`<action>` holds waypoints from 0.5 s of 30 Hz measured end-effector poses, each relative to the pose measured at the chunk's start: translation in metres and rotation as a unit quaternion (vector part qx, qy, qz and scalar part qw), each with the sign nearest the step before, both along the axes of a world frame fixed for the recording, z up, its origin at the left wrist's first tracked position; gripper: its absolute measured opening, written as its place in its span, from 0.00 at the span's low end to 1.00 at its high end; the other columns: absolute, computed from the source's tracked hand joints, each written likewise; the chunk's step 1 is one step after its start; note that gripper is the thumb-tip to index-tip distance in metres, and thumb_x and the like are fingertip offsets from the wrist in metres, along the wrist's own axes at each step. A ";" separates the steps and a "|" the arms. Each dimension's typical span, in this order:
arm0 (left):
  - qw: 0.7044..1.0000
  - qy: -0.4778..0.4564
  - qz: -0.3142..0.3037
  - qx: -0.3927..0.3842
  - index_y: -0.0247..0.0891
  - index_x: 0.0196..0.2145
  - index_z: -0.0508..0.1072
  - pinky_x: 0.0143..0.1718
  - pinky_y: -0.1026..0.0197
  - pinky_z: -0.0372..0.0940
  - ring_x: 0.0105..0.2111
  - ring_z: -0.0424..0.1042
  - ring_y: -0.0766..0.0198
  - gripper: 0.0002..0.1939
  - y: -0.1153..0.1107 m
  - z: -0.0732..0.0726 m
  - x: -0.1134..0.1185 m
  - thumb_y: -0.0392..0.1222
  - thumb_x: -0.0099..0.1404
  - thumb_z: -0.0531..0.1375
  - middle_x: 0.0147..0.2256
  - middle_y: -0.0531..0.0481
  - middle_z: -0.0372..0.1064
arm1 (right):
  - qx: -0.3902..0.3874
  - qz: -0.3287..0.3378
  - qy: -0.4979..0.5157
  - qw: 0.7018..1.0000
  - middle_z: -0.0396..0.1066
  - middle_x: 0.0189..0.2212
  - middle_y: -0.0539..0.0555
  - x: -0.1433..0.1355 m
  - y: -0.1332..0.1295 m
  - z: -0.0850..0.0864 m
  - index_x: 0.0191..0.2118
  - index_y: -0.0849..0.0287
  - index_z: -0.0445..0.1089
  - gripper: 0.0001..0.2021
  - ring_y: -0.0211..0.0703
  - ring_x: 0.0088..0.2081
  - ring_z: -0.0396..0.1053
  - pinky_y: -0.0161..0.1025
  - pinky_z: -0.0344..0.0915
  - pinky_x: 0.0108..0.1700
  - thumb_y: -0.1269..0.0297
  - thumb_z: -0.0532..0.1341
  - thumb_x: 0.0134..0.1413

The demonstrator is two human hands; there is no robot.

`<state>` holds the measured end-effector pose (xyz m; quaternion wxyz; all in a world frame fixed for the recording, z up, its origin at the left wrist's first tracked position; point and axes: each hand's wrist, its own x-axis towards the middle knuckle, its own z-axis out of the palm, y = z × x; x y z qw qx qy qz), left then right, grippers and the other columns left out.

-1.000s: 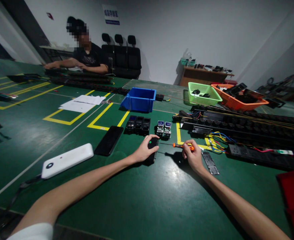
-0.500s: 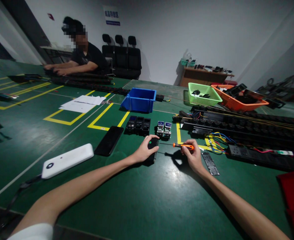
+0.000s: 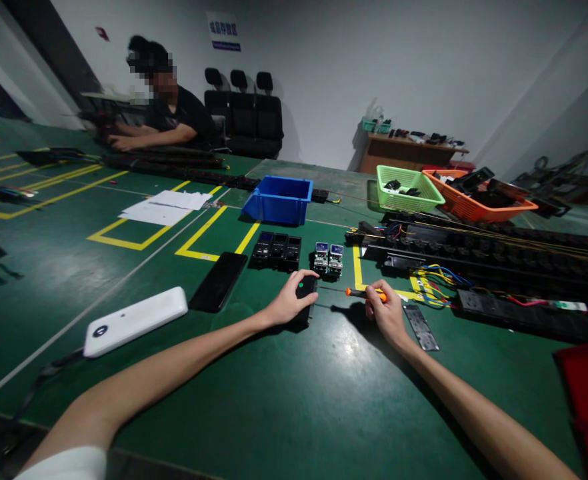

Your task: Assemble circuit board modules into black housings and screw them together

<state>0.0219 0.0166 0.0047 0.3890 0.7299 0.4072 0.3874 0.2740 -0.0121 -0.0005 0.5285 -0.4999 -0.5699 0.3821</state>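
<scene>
My left hand (image 3: 293, 301) is closed around a small black plastic housing (image 3: 305, 288) with a green dot, keeping it on the green table. In my right hand (image 3: 387, 312) is an orange and black screwdriver (image 3: 358, 293), its shaft pointing left. The tip meets or nearly meets the right side of the housing; contact is too small to tell. Just beyond stand two small circuit modules (image 3: 329, 260) with displays. Left of them is a row of black housings (image 3: 277, 250). A flat dark cover plate (image 3: 421, 327) lies right of my right hand.
A black phone (image 3: 219, 281) and a white power bank-like device (image 3: 135, 321) lie on the left. Behind are a blue bin (image 3: 279, 200), a green basket (image 3: 410, 188) and an orange basket (image 3: 504, 212). Wired black strips (image 3: 524, 313) fill the right. A co-worker (image 3: 174, 120) sits far left.
My right fingers have shifted their grip on the screwdriver handle and now cover more of it. My left hand and the housing stay put. The co-worker's hands have moved, one raising a dark tool-like object.
</scene>
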 end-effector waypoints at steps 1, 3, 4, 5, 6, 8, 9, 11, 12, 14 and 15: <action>1.000 0.000 0.001 -0.001 0.41 0.51 0.64 0.53 0.54 0.59 0.48 0.65 0.57 0.20 0.000 0.000 0.000 0.42 0.61 0.59 0.47 0.47 0.63 | 0.007 0.003 -0.002 1.000 0.60 0.15 0.42 0.001 0.000 -0.001 0.34 0.55 0.60 0.10 0.34 0.17 0.59 0.30 0.57 0.20 0.56 0.58 0.58; 1.000 -0.002 0.002 -0.004 0.41 0.51 0.64 0.53 0.54 0.59 0.48 0.65 0.57 0.20 0.000 0.000 0.000 0.42 0.61 0.59 0.47 0.47 0.63 | 0.030 0.000 -0.009 1.000 0.66 0.22 0.44 0.003 0.000 -0.003 0.40 0.54 0.60 0.10 0.36 0.23 0.65 0.32 0.63 0.26 0.58 0.61 0.56; 1.000 -0.002 0.003 -0.006 0.41 0.51 0.64 0.53 0.54 0.60 0.47 0.65 0.57 0.20 0.000 0.000 0.000 0.42 0.61 0.59 0.47 0.47 0.63 | 0.042 -0.005 -0.013 0.999 0.67 0.26 0.46 0.003 -0.001 -0.004 0.43 0.53 0.60 0.13 0.37 0.26 0.67 0.33 0.64 0.29 0.59 0.62 0.55; 1.000 -0.002 0.003 -0.008 0.41 0.51 0.64 0.53 0.53 0.60 0.47 0.66 0.57 0.20 0.000 0.000 0.000 0.42 0.62 0.59 0.46 0.47 0.64 | 0.053 -0.011 -0.019 0.998 0.68 0.29 0.47 0.004 -0.001 -0.005 0.44 0.53 0.59 0.15 0.38 0.28 0.68 0.34 0.65 0.30 0.60 0.63 0.54; 1.000 -0.002 0.003 -0.009 0.42 0.51 0.64 0.52 0.53 0.60 0.47 0.66 0.57 0.20 0.000 0.000 0.000 0.42 0.62 0.59 0.46 0.47 0.64 | 0.060 -0.013 -0.023 0.998 0.68 0.31 0.48 0.004 -0.001 -0.005 0.44 0.53 0.59 0.15 0.38 0.29 0.68 0.35 0.66 0.31 0.60 0.63 0.53; 1.000 -0.002 0.002 -0.009 0.42 0.51 0.64 0.52 0.53 0.60 0.47 0.66 0.57 0.20 0.000 0.000 0.000 0.42 0.61 0.59 0.46 0.47 0.64 | 0.067 -0.008 -0.022 0.998 0.67 0.30 0.48 0.004 -0.001 -0.005 0.42 0.54 0.60 0.12 0.38 0.28 0.68 0.35 0.65 0.31 0.61 0.62 0.55; 1.000 -0.003 0.002 -0.008 0.42 0.51 0.64 0.53 0.53 0.60 0.47 0.65 0.57 0.20 0.000 0.000 0.000 0.42 0.61 0.59 0.46 0.47 0.64 | 0.067 -0.003 -0.018 0.998 0.67 0.28 0.47 0.003 -0.001 -0.004 0.41 0.54 0.61 0.10 0.38 0.27 0.67 0.35 0.64 0.31 0.60 0.62 0.56; 1.000 -0.003 0.002 -0.006 0.42 0.51 0.64 0.53 0.53 0.60 0.47 0.65 0.57 0.20 0.000 0.000 0.000 0.42 0.61 0.59 0.47 0.47 0.63 | 0.063 0.003 -0.009 0.998 0.66 0.24 0.46 0.002 -0.001 -0.002 0.39 0.55 0.61 0.08 0.37 0.25 0.66 0.34 0.63 0.29 0.60 0.60 0.57; 1.000 -0.003 0.002 -0.005 0.42 0.51 0.64 0.53 0.53 0.59 0.47 0.65 0.57 0.20 0.000 0.000 0.000 0.42 0.61 0.59 0.47 0.47 0.63 | 0.059 0.005 -0.006 0.998 0.66 0.22 0.45 0.001 -0.001 -0.001 0.38 0.55 0.61 0.08 0.36 0.23 0.65 0.34 0.62 0.28 0.59 0.60 0.58; 1.000 -0.003 0.004 -0.001 0.41 0.51 0.65 0.53 0.53 0.59 0.47 0.65 0.57 0.20 0.000 -0.001 0.000 0.41 0.61 0.59 0.47 0.47 0.64 | 0.051 0.006 -0.002 0.999 0.64 0.19 0.44 0.000 -0.001 0.001 0.37 0.55 0.61 0.08 0.35 0.20 0.63 0.33 0.60 0.25 0.58 0.59 0.59; 1.000 -0.002 0.004 0.000 0.41 0.51 0.65 0.53 0.53 0.59 0.47 0.65 0.57 0.20 0.000 -0.001 0.000 0.41 0.61 0.59 0.47 0.47 0.64 | 0.045 0.006 -0.001 0.999 0.63 0.17 0.43 -0.001 -0.002 0.002 0.36 0.55 0.61 0.08 0.35 0.18 0.61 0.32 0.58 0.24 0.58 0.59 0.59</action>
